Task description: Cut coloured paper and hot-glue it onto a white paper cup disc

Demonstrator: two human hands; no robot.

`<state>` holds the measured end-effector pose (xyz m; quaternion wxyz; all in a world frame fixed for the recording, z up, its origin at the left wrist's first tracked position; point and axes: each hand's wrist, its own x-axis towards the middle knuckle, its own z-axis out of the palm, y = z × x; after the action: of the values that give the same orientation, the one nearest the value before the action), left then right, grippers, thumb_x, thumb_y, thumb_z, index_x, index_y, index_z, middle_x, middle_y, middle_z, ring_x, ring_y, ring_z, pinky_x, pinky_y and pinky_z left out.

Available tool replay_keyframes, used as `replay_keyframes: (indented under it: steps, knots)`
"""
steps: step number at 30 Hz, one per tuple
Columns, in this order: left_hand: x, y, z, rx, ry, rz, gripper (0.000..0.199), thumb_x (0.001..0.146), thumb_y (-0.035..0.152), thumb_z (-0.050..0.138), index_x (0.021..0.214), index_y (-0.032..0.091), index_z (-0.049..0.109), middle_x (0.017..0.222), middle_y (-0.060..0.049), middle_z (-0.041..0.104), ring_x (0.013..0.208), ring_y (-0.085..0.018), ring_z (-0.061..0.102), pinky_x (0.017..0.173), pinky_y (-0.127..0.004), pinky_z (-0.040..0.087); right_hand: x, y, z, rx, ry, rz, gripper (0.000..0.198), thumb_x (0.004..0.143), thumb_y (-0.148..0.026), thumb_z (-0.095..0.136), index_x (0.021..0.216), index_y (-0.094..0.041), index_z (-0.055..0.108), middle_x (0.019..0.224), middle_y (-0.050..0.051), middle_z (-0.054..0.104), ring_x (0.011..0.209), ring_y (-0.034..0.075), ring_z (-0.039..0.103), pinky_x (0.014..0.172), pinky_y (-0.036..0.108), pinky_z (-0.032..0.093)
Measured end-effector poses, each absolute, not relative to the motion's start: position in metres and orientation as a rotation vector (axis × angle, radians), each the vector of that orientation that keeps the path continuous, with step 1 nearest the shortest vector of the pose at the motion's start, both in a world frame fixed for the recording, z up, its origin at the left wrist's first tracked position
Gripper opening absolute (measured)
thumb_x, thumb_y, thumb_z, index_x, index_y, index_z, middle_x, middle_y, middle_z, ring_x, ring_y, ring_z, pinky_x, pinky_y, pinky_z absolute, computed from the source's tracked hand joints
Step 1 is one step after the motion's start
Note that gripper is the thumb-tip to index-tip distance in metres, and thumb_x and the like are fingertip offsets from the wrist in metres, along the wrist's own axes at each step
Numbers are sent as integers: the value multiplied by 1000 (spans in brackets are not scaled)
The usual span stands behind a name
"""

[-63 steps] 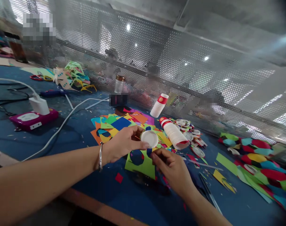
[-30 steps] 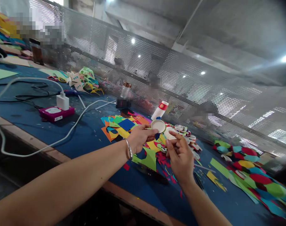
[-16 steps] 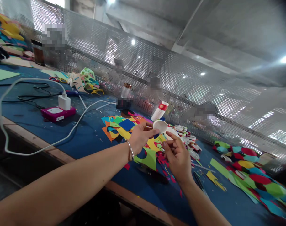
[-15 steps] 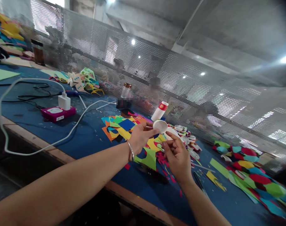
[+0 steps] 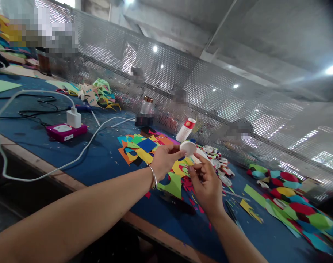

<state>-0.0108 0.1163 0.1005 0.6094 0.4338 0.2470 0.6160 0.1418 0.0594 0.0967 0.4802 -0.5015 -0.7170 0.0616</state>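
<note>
1. Silver bracelet (image 5: 153, 177): on L. hand (image 5: 166, 159), which pinches white disc (image 5: 188, 148) by its lower left edge.
2. R. hand (image 5: 206, 182): fingers curled; cannot tell if holding or touching anything. Light rim grip, w/o flexing disc, prob. best.
3. Disc: round, plain-faced, tilted, held above blue surface (image 5: 100, 160), before cup stack (image 5: 185, 130).

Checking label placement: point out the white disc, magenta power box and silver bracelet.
White disc (image 5: 188, 147), head view: middle of its pale face.
Magenta power box (image 5: 65, 133), head view: its coloured casing.
Silver bracelet (image 5: 154, 176), head view: middle of the visible band.
</note>
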Motion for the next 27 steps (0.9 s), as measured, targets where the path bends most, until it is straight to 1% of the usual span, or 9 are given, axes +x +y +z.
replay_keyframes:
  steps: [4,7,10,14,17,19,21,24,27]
  knots:
    - [-11,118,98,949,580,1383,13,75,23,81,85,16,75,77,-1,68,69,-10,54,68,-25,41,144,60,99,-1210,-1665,160,44,97,-40,61,137,-23,54,82,1,64,64,16,59,58,29,46]
    - [-12,119,99,868,575,1330,10,77,20,80,81,14,73,74,0,65,67,-8,54,69,-23,42,145,61,100,-1209,-1627,187,44,97,-41,61,136,-23,54,81,0,63,61,15,58,56,28,45]
    - [-13,118,102,775,536,1244,9,84,15,72,77,13,69,71,0,62,62,-6,53,67,-22,44,144,61,101,-1216,-1631,221,41,96,-42,62,131,-22,56,80,-1,62,60,14,56,55,28,45]
    - [-17,118,109,664,506,1122,20,93,10,56,77,11,68,71,-4,63,62,-8,58,65,-21,48,144,63,99,-1225,-1665,254,39,95,-43,63,127,-22,58,80,-1,61,59,14,54,55,28,45]
    - [-20,119,114,618,492,1052,22,92,6,51,79,11,68,73,-6,65,64,-9,61,61,-19,48,144,64,96,-1234,-1692,273,38,94,-43,65,126,-22,61,83,0,63,63,15,56,57,28,45]
    - [-22,120,116,603,479,1011,23,91,4,50,79,11,68,73,-5,65,63,-9,60,59,-18,47,144,65,94,-1235,-1704,291,38,93,-43,66,125,-22,62,85,2,64,66,16,58,60,28,47]
    - [-24,121,118,596,469,972,26,93,6,47,79,12,68,72,-5,65,61,-8,59,58,-17,47,143,64,95,-1235,-1702,317,38,92,-43,67,123,-21,63,85,2,65,68,16,59,61,29,47]
    - [-27,121,118,608,453,890,32,98,11,40,81,12,67,70,-4,64,57,-7,57,58,-16,48,142,64,98,-1238,-1663,381,38,92,-45,67,121,-21,64,82,2,64,63,15,57,55,27,46]
    - [-29,119,118,648,419,769,36,99,15,37,79,12,66,66,-4,63,53,-7,56,56,-17,47,141,63,102,-1222,-1589,480,39,94,-49,64,120,-21,64,75,-1,61,52,12,51,46,25,39]
